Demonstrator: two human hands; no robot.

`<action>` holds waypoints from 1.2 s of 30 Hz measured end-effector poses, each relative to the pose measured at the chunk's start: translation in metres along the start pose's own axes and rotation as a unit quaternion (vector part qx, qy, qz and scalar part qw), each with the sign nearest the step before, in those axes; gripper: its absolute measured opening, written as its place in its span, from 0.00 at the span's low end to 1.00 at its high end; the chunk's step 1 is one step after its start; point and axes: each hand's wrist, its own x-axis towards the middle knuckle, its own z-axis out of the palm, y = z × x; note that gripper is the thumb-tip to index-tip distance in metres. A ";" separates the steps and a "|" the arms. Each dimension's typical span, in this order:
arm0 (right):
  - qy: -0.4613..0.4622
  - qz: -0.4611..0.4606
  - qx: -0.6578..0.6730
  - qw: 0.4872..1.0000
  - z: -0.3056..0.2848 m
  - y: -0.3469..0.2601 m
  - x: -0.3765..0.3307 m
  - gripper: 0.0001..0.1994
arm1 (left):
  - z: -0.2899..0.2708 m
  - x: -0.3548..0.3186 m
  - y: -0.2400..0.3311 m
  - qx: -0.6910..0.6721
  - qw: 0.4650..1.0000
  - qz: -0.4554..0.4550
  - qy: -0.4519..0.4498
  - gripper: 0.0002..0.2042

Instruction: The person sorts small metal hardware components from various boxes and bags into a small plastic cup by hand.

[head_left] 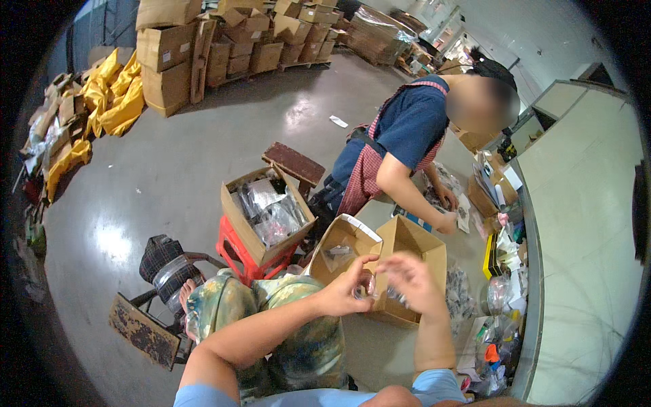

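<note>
My left hand (348, 290) is closed around a small clear, shiny, rounded piece (367, 287), whose exact kind I cannot make out. Close beside it on the right, my right hand (415, 281) has its fingers bent toward the left hand, blurred by motion. Both hands are over two open cardboard boxes. In the left box (327, 234) lies a small clear plastic bag (339, 254). My right hand covers part of the right box (428, 249), and something greyish inside it shows only partly beneath that hand.
Across the table, a person in a checked apron (364, 161) handles small packets. A carton of plastic bags (230, 203) stands on a red stool (234, 248). Bags and small goods (491, 353) crowd the table's right side, along a pale partition (583, 224).
</note>
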 end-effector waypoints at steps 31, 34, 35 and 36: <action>-0.082 -0.225 -0.043 0.970 0.014 0.022 -0.007 0.08 | -0.012 0.000 0.014 -0.436 0.867 -0.217 -0.102 0.51; -0.072 -0.244 -0.113 0.960 0.016 0.015 -0.018 0.10 | -0.013 -0.006 0.019 -0.422 0.879 -0.209 -0.080 0.51; -0.077 -0.236 -0.127 0.960 0.017 0.011 -0.022 0.10 | -0.014 -0.006 0.017 -0.418 0.882 -0.200 -0.087 0.51; -0.087 -0.229 -0.133 0.961 0.018 0.015 -0.028 0.11 | -0.009 -0.006 0.013 -0.422 0.880 -0.203 -0.081 0.52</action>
